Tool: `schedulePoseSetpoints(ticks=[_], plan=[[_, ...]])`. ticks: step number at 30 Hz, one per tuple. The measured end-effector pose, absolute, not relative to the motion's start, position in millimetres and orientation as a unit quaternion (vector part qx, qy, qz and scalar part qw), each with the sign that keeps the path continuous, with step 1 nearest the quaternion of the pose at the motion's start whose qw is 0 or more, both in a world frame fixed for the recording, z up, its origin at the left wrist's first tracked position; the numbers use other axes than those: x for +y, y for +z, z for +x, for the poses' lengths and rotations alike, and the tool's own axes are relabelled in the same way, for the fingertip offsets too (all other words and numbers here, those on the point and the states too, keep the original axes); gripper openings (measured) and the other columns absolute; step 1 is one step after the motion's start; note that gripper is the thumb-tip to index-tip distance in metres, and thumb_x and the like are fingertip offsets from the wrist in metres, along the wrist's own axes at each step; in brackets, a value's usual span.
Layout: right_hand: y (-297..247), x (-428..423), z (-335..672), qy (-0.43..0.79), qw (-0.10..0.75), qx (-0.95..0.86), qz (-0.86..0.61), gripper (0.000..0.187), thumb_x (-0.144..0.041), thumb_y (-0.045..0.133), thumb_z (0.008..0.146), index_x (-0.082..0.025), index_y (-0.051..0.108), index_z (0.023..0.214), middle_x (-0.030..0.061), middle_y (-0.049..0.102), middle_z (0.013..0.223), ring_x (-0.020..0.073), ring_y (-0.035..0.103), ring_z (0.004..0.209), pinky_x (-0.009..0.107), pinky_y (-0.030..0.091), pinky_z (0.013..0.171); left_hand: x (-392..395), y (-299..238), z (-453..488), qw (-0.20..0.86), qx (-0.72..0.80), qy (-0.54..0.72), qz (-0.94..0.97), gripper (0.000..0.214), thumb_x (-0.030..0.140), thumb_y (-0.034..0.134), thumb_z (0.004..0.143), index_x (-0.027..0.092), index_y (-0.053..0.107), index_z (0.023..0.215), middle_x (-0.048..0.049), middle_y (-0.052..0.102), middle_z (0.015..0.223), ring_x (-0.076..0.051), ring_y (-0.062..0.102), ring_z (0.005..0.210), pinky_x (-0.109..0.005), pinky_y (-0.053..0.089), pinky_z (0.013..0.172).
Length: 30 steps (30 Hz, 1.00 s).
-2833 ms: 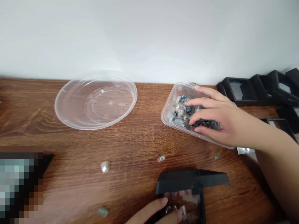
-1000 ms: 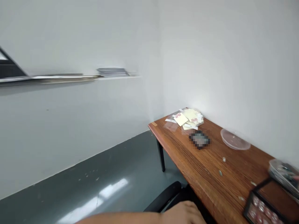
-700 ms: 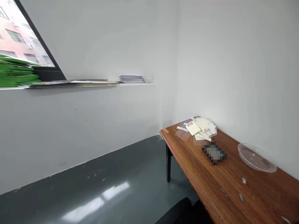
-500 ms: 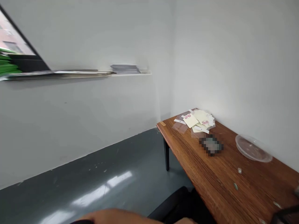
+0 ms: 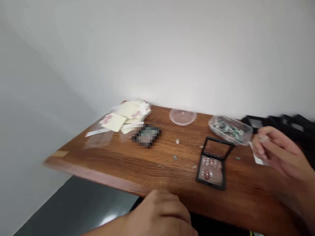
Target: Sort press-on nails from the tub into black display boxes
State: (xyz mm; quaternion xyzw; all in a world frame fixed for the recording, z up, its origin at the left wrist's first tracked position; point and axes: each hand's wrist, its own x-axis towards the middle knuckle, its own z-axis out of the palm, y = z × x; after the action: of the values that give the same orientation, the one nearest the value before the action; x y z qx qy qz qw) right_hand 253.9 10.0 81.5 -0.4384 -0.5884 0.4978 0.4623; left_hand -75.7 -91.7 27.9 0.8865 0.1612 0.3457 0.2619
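Observation:
My left hand (image 5: pixel 162 213), blurred, is at the table's front edge, in the lower middle of the head view. Its fingers look curled in, and whatever they may hold is hidden. To the right, my right hand (image 5: pixel 275 147) is raised over the table with thumb and fingers drawn together; I cannot make out anything between them. A white card or paper (image 5: pixel 257 157) shows just beside its fingertips. Nearest on its left lies an open black case (image 5: pixel 211 186) with a clear-windowed lid and several pinkish, shiny press-on-nail-like pieces (image 5: pixel 207 173) inside.
A clear box (image 5: pixel 247 139) of small mixed pieces stands near the wall, beside a round clear lid or dish (image 5: pixel 182 122). Black cases (image 5: pixel 261 119) lie at the far right. Cream cards (image 5: pixel 114 122) and a pixelated dark object (image 5: pixel 147 136) are on the left. Tiny bits (image 5: pixel 177 141) dot the table.
The view has swung right, from the wall shelf and floor to the table. Both hands now show more fully, and the open black case and clear box have come into view.

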Motion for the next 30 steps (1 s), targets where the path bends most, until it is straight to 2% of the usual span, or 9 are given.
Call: schedulePoseSetpoints(ticks=[3, 6, 8, 12, 16, 20, 25, 28, 30], plan=[[81.2, -2.4, 242.6, 0.591, 0.451, -0.580, -0.334, 0.020, -0.042, 0.066, 0.093, -0.026, 0.055, 0.091, -0.0064, 0.045, 0.056, 0.0104, 0.033, 0.049, 0.023, 0.030, 0.046, -57.8, 48.0, -57.7, 0.203, 0.168, 0.385, 0.885, 0.020, 0.015, 0.045, 0.102, 0.017, 0.063, 0.111, -0.0035, 0.075, 0.089, -0.013, 0.071, 0.075, -0.025, 0.054, 0.065], [74.3, -8.8, 238.1, 0.651, 0.445, -0.559, -0.255, 0.016, -0.037, 0.061, 0.097, -0.025, 0.051, 0.090, -0.0080, 0.042, 0.056, 0.0097, 0.027, 0.047, 0.023, 0.028, 0.046, -35.6, 53.6, -34.3, 0.165, 0.189, 0.420, 0.872, 0.025, 0.007, 0.057, 0.092, 0.017, 0.063, 0.114, -0.0038, 0.075, 0.094, -0.012, 0.071, 0.078, -0.022, 0.057, 0.069], [70.1, -10.6, 235.9, 0.671, 0.444, -0.546, -0.232, 0.018, -0.037, 0.062, 0.096, -0.025, 0.050, 0.089, -0.0088, 0.040, 0.055, 0.0094, 0.026, 0.047, 0.023, 0.027, 0.045, -26.1, 55.6, -19.4, 0.170, 0.196, 0.438, 0.861, 0.028, 0.008, 0.063, 0.090, 0.016, 0.062, 0.118, -0.0038, 0.075, 0.095, -0.011, 0.072, 0.081, -0.020, 0.058, 0.073], [60.5, -11.6, 231.0, 0.687, 0.434, -0.541, -0.218, 0.026, -0.041, 0.066, 0.093, -0.025, 0.047, 0.085, -0.0093, 0.041, 0.054, 0.0090, 0.029, 0.046, 0.023, 0.027, 0.046, -12.7, 59.8, 6.5, 0.207, 0.210, 0.469, 0.832, 0.035, 0.018, 0.066, 0.093, 0.016, 0.059, 0.128, -0.0019, 0.073, 0.089, -0.008, 0.067, 0.073, -0.018, 0.057, 0.069], [51.4, -13.9, 224.7, 0.688, 0.411, -0.561, -0.207, 0.020, -0.036, 0.064, 0.096, -0.024, 0.050, 0.087, -0.0088, 0.046, 0.058, 0.0069, 0.035, 0.047, 0.021, 0.029, 0.047, -5.9, 58.4, 22.4, 0.238, 0.173, 0.516, 0.804, 0.037, 0.024, 0.069, 0.094, 0.014, 0.059, 0.128, -0.0039, 0.074, 0.093, -0.009, 0.068, 0.077, -0.018, 0.058, 0.072], [58.1, -10.2, 233.5, 0.592, 0.443, -0.615, -0.275, 0.011, -0.031, 0.063, 0.096, -0.024, 0.056, 0.092, -0.0066, 0.048, 0.064, 0.0079, 0.041, 0.051, 0.022, 0.033, 0.048, -0.4, 49.3, 14.3, 0.188, 0.176, 0.514, 0.819, 0.028, 0.020, 0.070, 0.092, 0.013, 0.063, 0.118, -0.0055, 0.074, 0.095, -0.010, 0.070, 0.082, -0.019, 0.059, 0.075], [77.4, 26.0, 274.8, 0.308, 0.515, -0.677, -0.425, 0.008, -0.031, 0.065, 0.094, -0.026, 0.059, 0.091, -0.0043, 0.052, 0.064, 0.0123, 0.045, 0.054, 0.028, 0.035, 0.050, 16.6, 35.5, -21.5, 0.143, 0.186, 0.466, 0.853, 0.017, 0.010, 0.065, 0.092, 0.013, 0.065, 0.109, -0.0046, 0.074, 0.091, -0.011, 0.071, 0.081, -0.019, 0.059, 0.071], [78.1, 56.9, 292.1, 0.224, 0.435, -0.699, -0.521, 0.009, -0.031, 0.067, 0.090, -0.024, 0.063, 0.087, -0.0016, 0.056, 0.066, 0.0134, 0.047, 0.056, 0.029, 0.035, 0.052, 28.6, 26.7, -38.3, 0.105, 0.178, 0.461, 0.863, 0.013, 0.007, 0.059, 0.093, 0.013, 0.065, 0.102, -0.0042, 0.072, 0.084, -0.012, 0.070, 0.073, -0.021, 0.058, 0.064], [74.4, 74.5, 294.6, 0.191, 0.309, -0.755, -0.546, 0.006, -0.029, 0.066, 0.089, -0.023, 0.067, 0.088, 0.0008, 0.063, 0.072, 0.0157, 0.053, 0.062, 0.031, 0.039, 0.056, 33.7, 21.9, -43.5, 0.097, 0.169, 0.466, 0.863, 0.011, 0.007, 0.056, 0.093, 0.013, 0.064, 0.098, -0.0037, 0.071, 0.079, -0.011, 0.068, 0.067, -0.021, 0.057, 0.060]])
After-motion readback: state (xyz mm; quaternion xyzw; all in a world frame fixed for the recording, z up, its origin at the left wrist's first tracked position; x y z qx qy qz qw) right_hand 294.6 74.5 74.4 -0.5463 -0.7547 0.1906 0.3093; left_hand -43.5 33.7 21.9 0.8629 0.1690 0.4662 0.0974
